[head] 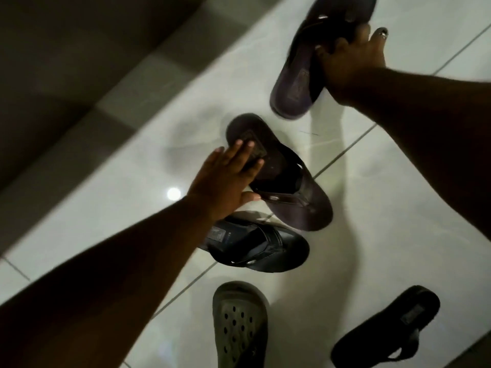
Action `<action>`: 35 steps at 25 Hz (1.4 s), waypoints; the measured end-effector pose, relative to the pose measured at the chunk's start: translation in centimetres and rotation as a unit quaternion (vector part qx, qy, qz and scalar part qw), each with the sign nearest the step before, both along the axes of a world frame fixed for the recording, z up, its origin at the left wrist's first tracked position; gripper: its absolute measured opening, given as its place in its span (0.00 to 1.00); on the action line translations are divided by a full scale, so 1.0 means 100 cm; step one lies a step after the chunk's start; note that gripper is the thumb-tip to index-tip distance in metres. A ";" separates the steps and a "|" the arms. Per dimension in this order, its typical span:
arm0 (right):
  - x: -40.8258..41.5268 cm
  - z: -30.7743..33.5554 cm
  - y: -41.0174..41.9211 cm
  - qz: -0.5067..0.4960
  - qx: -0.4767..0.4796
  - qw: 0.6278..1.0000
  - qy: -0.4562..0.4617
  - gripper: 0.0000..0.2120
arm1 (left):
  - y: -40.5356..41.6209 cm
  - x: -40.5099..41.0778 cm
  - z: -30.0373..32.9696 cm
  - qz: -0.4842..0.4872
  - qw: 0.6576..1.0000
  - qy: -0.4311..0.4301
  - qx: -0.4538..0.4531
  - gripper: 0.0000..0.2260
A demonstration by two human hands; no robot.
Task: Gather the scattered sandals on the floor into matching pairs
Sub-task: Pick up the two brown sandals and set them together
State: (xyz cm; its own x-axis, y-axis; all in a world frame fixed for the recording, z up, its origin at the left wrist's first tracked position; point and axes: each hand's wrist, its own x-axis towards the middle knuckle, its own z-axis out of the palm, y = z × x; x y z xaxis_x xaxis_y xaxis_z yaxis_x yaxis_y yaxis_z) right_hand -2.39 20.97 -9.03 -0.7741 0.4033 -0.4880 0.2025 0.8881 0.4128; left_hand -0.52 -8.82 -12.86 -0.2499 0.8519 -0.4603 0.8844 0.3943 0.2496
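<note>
Near: perforated olive rubber clog [240, 328] and black fabric slipper [385, 328] lie unpaired on white tiled floor [398, 208].

Mid: black strapped flip-flop [265, 251], toe right.

Left hand [225, 179] open, fingers spread on brown leather flip-flop [287, 176], toe near-right.

Far: right hand [350, 65] grips matching brown sandal [300, 81], long axis near-far. Pairing under way; next, align both side by side.

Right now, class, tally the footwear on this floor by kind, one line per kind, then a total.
Thong-strap sandals: 4
Perforated clog-style slippers: 1
Total: 5
</note>
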 end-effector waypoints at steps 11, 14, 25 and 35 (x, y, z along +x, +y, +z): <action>0.058 0.002 -0.008 -0.047 -0.133 0.987 0.079 0.34 | 0.017 -0.007 0.000 0.068 0.997 0.025 0.036 0.37; 0.079 0.000 0.021 -0.002 -0.217 0.974 0.068 0.35 | 0.023 -0.007 0.003 0.065 0.995 0.029 0.063 0.39; 0.095 -0.027 -0.021 -0.236 -0.268 0.932 0.058 0.30 | 0.051 -0.011 -0.008 0.055 0.994 0.010 0.090 0.36; 0.122 -0.007 -0.028 -0.277 -0.343 0.882 0.170 0.39 | 0.048 -0.023 0.001 0.018 0.998 0.035 0.047 0.42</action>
